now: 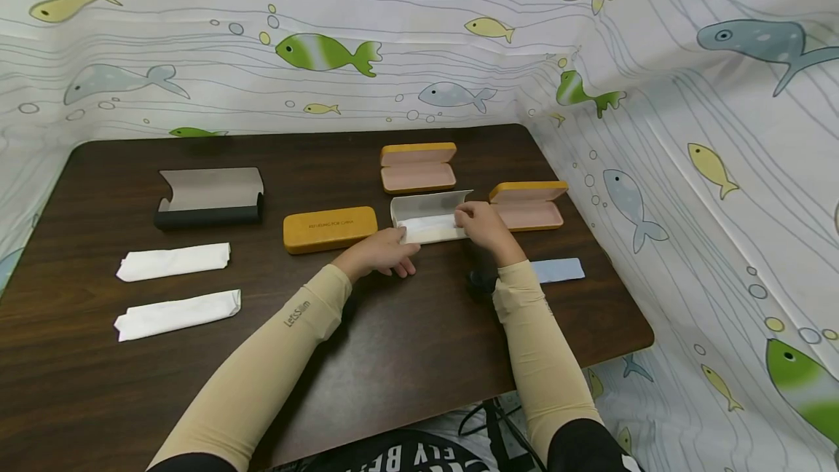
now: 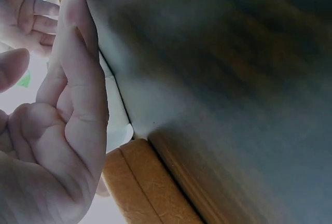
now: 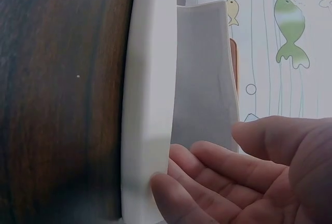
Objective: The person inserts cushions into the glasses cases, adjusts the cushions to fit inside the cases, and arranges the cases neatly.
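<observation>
An open white glasses case [image 1: 429, 206] with a grey-lined lid lies in front of the person, a folded white cloth [image 1: 429, 226] inside. The left hand [image 1: 383, 250] is at its front left corner, and in the left wrist view its fingers [image 2: 78, 73] are nearly straight, thumb apart. At the right end is the right hand [image 1: 483, 226]. In the right wrist view several of its fingers [image 3: 223, 167] reach in behind the front wall [image 3: 148, 99], while another fingertip touches the wall's outside. The right thumb [image 3: 259, 136] is near the lid's edge.
A closed yellow glasses case [image 1: 331, 230] lies to the left. Two open yellow cases [image 1: 418, 179] [image 1: 534, 218] stand behind and right. Farther left are an open dark case [image 1: 210, 199] and two folded white cloths [image 1: 173, 261] [image 1: 178, 313]. A blue cloth [image 1: 558, 269] lies right.
</observation>
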`<control>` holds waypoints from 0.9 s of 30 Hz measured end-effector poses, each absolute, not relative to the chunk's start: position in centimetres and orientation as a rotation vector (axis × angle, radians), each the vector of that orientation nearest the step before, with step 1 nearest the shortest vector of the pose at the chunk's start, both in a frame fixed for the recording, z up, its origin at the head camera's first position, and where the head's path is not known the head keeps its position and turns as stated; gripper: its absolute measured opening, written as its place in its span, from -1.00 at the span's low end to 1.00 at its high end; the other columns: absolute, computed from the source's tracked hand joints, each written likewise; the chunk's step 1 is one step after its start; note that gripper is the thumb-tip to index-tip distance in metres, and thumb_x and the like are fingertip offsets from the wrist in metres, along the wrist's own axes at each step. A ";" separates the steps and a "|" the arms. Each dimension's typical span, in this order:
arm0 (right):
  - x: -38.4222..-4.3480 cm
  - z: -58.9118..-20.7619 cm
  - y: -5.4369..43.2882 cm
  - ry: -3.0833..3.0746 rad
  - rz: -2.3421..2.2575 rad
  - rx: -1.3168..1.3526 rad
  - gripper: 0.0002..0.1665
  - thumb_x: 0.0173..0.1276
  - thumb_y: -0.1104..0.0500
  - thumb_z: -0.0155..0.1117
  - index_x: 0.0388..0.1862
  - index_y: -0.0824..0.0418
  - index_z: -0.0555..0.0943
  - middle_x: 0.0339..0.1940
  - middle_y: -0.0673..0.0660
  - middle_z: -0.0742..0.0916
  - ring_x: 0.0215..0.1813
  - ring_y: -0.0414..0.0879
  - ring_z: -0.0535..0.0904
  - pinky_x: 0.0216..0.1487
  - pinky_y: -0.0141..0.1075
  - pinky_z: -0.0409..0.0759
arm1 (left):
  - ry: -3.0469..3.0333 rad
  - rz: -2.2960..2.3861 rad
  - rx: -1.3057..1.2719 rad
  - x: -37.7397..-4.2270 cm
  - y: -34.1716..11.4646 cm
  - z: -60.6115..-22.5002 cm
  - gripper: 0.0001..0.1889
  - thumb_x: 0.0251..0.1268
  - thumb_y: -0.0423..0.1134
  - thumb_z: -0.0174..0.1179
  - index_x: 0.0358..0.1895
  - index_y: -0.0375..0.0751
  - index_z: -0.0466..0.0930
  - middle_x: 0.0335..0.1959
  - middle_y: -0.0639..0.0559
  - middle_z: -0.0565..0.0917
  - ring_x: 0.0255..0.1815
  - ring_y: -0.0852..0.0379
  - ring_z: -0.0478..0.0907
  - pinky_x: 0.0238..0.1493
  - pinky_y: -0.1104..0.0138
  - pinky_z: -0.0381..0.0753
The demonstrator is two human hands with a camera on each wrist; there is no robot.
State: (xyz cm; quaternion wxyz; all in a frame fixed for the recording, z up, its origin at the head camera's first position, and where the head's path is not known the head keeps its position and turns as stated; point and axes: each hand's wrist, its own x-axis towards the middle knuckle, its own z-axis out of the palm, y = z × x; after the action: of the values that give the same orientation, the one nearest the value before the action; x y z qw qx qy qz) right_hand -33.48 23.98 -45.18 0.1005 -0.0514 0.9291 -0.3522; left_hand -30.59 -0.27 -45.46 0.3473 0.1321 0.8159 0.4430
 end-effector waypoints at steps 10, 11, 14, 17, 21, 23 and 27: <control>-33.5 -44.9 24.5 2.777 -1.143 -0.205 -0.54 0.66 0.11 0.02 0.34 0.36 0.53 0.14 0.29 0.69 0.18 0.16 0.60 0.24 0.07 0.54 | 2.317 1.270 0.373 -30.8 -1.2 -43.6 -0.52 0.63 -0.12 -0.03 0.43 -0.33 0.37 -0.30 -0.07 0.76 -0.25 -0.03 0.69 -0.18 0.21 0.64; -33.5 -44.8 24.5 2.796 -1.171 -0.214 -0.55 0.65 0.12 0.03 0.32 0.36 0.54 0.11 0.28 0.70 0.16 0.15 0.60 0.23 0.07 0.54 | 2.377 1.270 0.374 -30.8 -1.4 -43.4 -0.57 0.63 -0.13 -0.03 0.36 -0.32 0.44 -0.30 -0.09 0.75 -0.25 -0.04 0.68 -0.18 0.20 0.62; -33.6 -44.5 24.6 2.859 -1.256 -0.246 -0.59 0.64 0.13 0.04 0.26 0.38 0.57 0.02 0.27 0.72 0.04 0.13 0.63 0.14 0.04 0.57 | 2.559 1.238 0.362 -30.9 -1.8 -42.9 -0.63 0.61 -0.15 -0.05 0.23 -0.30 0.55 -0.18 -0.10 0.71 -0.23 -0.06 0.60 -0.15 0.15 0.58; -33.5 -44.3 24.6 2.931 -1.314 -0.256 -0.63 0.63 0.16 0.05 0.17 0.38 0.62 -0.08 0.26 0.73 -0.13 0.11 0.62 -0.04 0.00 0.60 | 2.697 1.180 0.360 -31.1 -1.8 -42.7 -0.62 0.58 -0.15 -0.06 0.26 -0.27 0.52 0.05 -0.13 0.64 -0.06 -0.07 0.55 0.00 0.07 0.57; -33.5 -44.3 24.5 2.997 -1.298 -0.247 -0.66 0.61 0.19 0.06 0.16 0.35 0.63 -0.04 0.26 0.70 -0.17 0.12 0.59 -0.08 -0.01 0.58 | 2.761 1.150 0.371 -31.3 -1.6 -42.8 -0.55 0.58 -0.14 -0.06 0.38 -0.29 0.40 0.31 -0.18 0.50 0.26 -0.12 0.47 0.30 -0.01 0.47; -33.5 -44.4 24.5 3.006 -1.237 -0.269 -0.63 0.62 0.19 0.05 0.25 0.34 0.59 0.13 0.27 0.66 0.02 0.14 0.59 0.08 0.01 0.57 | 2.779 1.129 0.367 -31.4 -1.5 -43.0 -0.51 0.59 -0.13 -0.06 0.43 -0.30 0.35 0.38 -0.20 0.45 0.35 -0.13 0.42 0.36 -0.03 0.42; -33.5 -45.0 24.6 2.990 -1.119 -0.305 -0.53 0.62 0.20 0.05 0.42 0.33 0.47 0.45 0.29 0.47 0.44 0.19 0.39 0.41 0.10 0.37 | 2.799 1.022 0.385 -31.6 -1.2 -43.5 -0.45 0.59 -0.14 -0.05 0.52 -0.31 0.25 0.49 -0.22 0.35 0.48 -0.15 0.32 0.45 -0.04 0.31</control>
State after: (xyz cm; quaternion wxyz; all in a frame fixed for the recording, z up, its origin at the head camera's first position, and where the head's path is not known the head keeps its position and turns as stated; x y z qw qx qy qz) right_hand -33.50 24.63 -44.96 -0.0325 -0.0950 0.9318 -0.3487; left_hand -31.59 -1.18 -43.46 0.0683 0.1279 0.9294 0.3394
